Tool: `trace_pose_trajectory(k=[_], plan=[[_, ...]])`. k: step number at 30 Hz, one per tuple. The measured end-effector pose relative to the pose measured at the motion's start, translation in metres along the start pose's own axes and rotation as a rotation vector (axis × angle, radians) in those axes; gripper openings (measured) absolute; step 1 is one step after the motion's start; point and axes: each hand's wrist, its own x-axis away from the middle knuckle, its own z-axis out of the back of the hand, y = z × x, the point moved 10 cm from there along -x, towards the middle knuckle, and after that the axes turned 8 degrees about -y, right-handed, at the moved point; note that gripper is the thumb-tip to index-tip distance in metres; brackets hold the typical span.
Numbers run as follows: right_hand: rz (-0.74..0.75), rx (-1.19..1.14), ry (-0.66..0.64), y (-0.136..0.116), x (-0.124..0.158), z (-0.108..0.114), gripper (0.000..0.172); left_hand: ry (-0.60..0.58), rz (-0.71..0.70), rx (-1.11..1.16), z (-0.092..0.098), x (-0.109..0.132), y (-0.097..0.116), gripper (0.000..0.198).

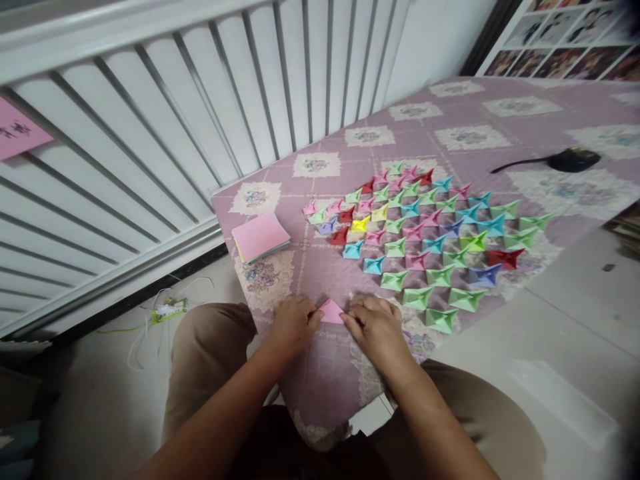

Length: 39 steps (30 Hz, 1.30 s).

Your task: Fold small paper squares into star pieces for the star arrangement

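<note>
A pink paper (331,312), folded to a triangle with its point away from me, lies at the near end of the table. Its left corner is pinched by my left hand (296,323), fingers closed. At the right corner my right hand (375,327) grips the paper between thumb and curled fingers. Beyond my right hand stand rows of small folded paper boats (395,248) in green, pink, blue, red, yellow and purple. A stack of square paper sheets (261,235), pink on top, rests on the table to the left.
A purple flowered tablecloth (320,387) covers the table. A white radiator (200,107) runs along the left side. Toward the far right lies a black object with a cord (573,159). A power strip (170,310) with cables sits on the floor. Photos (565,40) stand at the back.
</note>
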Motion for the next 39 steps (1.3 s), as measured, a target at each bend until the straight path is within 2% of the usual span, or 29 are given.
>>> trace_pose_trajectory(k=[12, 28, 33, 39], plan=[[-0.107, 0.058, 0.008, 0.005, -0.003, 0.002, 0.03, -0.072, 0.043, -0.071, 0.004, -0.008, -0.003, 0.027], [-0.159, 0.102, -0.009, 0.008, -0.005, 0.001, 0.031, -0.116, 0.05, -0.112, 0.005, -0.011, -0.003, 0.028], [-0.155, 0.127, 0.018, 0.009, -0.003, 0.003, 0.031, -0.123, 0.038, -0.133, 0.004, -0.011, -0.003, 0.028], [-0.141, 0.132, 0.109, 0.015, 0.001, 0.011, 0.024, -0.136, 0.034, -0.135, 0.004, -0.011, -0.003, 0.028]])
